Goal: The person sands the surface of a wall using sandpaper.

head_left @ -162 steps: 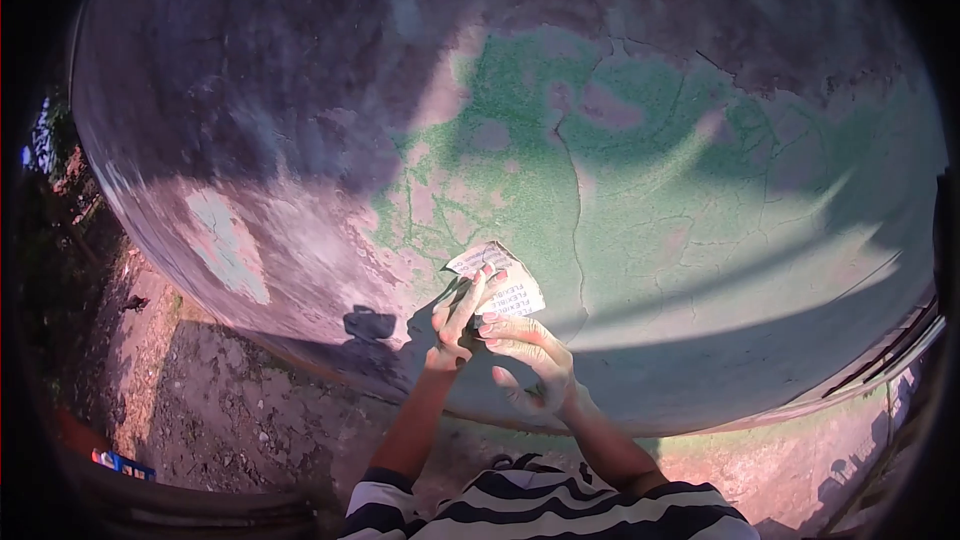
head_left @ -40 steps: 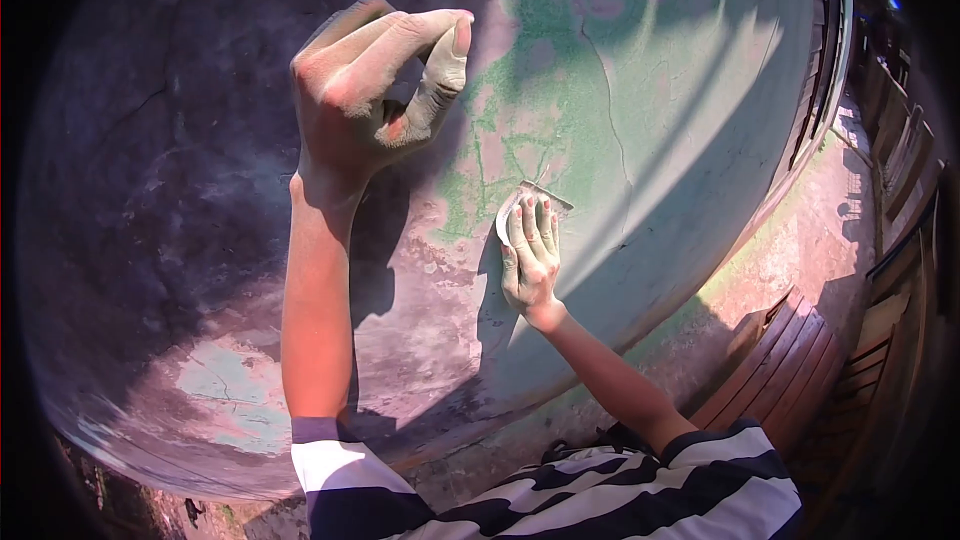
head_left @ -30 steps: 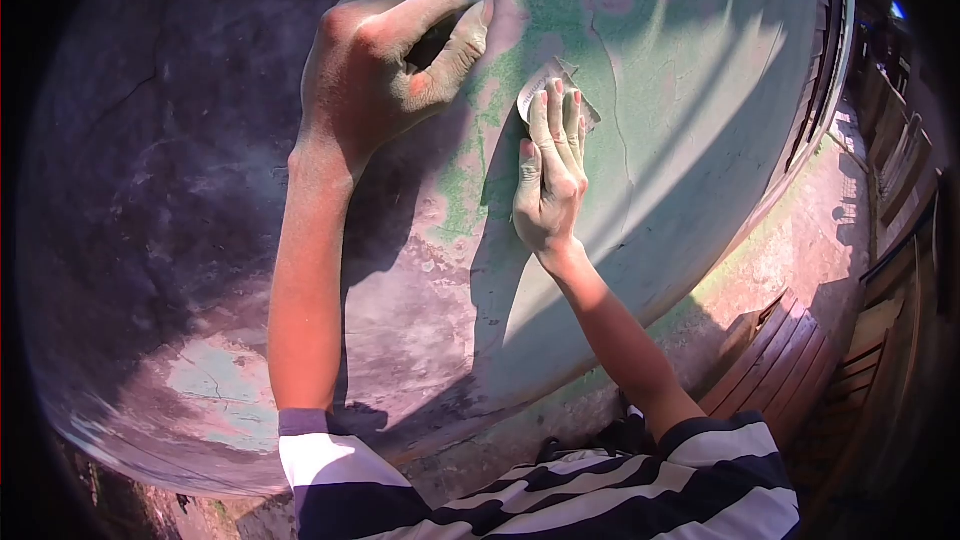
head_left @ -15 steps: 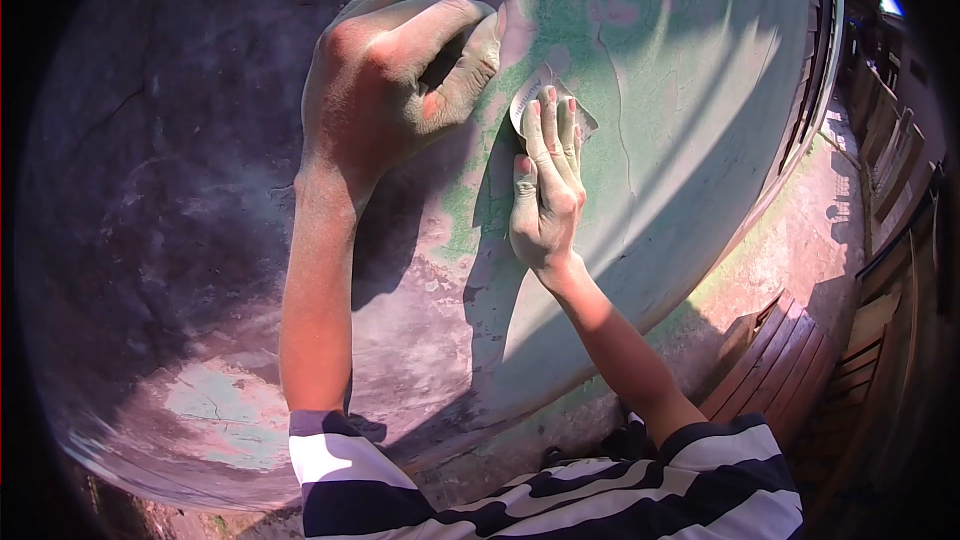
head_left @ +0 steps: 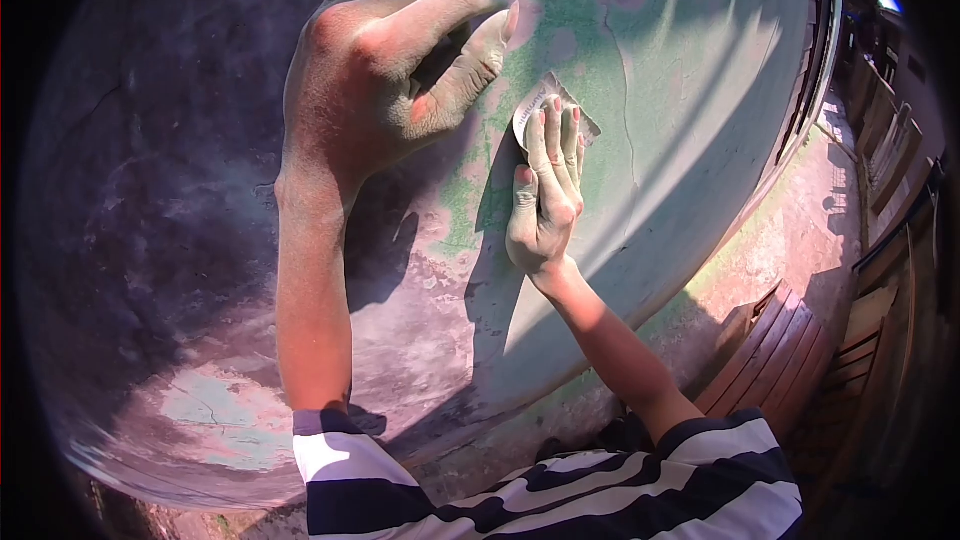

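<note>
My right hand (head_left: 548, 195) presses a worn piece of sandpaper (head_left: 533, 108) flat against the green-painted patch of the wall (head_left: 600, 60), its fingers stretched over the sheet. Printed letters show on the sheet's left part. Dust coats both hands. Nearer the camera and further up on the left is my left hand (head_left: 400, 70), raised, its fingers curled and the thumb tip close to the forefinger. Whether anything is between those fingertips is hidden.
The wall's dark, bare area (head_left: 180, 170) spreads across the left, with a pale patch (head_left: 225, 415) low down. A crack runs down right of the sandpaper. A reddish slatted wooden bench (head_left: 770, 355) stands at the lower right, near wooden railings (head_left: 890, 165).
Five seconds ago both hands were together on the sheet. Since then they have parted, and the right hand has carried the sheet up the wall. Over the last half second both have shifted only slightly.
</note>
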A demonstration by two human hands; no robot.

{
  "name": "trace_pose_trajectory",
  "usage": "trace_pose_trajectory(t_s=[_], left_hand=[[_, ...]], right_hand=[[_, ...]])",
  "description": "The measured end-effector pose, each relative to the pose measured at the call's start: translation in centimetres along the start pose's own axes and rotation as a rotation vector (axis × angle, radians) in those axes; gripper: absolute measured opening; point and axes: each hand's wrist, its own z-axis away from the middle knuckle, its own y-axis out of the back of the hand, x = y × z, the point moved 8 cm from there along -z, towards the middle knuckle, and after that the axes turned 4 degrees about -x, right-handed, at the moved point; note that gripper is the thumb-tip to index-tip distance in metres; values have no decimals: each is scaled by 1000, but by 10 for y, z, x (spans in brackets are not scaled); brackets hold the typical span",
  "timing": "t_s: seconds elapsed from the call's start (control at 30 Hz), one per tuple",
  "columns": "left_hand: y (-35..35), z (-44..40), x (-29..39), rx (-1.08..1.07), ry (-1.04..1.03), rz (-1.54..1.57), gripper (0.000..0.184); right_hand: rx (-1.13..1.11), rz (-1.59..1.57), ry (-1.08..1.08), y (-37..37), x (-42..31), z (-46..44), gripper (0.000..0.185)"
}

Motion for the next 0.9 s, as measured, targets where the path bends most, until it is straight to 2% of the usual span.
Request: trace_pose_trajectory(t_s=[0.07, 0.17, 0.27, 0.43, 0.53, 0.7, 0.77, 0.83, 0.9], left_hand=[[0, 1, -1, -10, 11, 15, 11], [0, 2, -3, -32, 52, 31, 12], [1, 2, -1, -27, -1, 30, 13], [1, 2, 2, -44, 33, 22, 12], [2, 0, 4, -48, 12, 28, 11], [-3, 2, 9, -58, -30, -36, 14], [-4, 3, 10, -79, -14, -62, 13], [-7, 5, 12, -112, -11, -75, 13], [-5, 4, 13, -47, -21, -40, 12]], right_hand=[[-16, 33, -6, -6, -4, 21, 49], [-154, 115, 50, -22, 4, 116, 45], [-211, 120, 85, -18, 15, 132, 44], [-28, 91, 52, 1, 3, 6, 55], [-9, 119, 32, -1, -2, -1, 48], [-128, 153, -14, -12, 34, 152, 44], [-148, 157, 25, -8, 41, 150, 46], [-47, 134, 29, 2, 39, 104, 47], [81, 58, -77, 19, 33, 38, 45]])
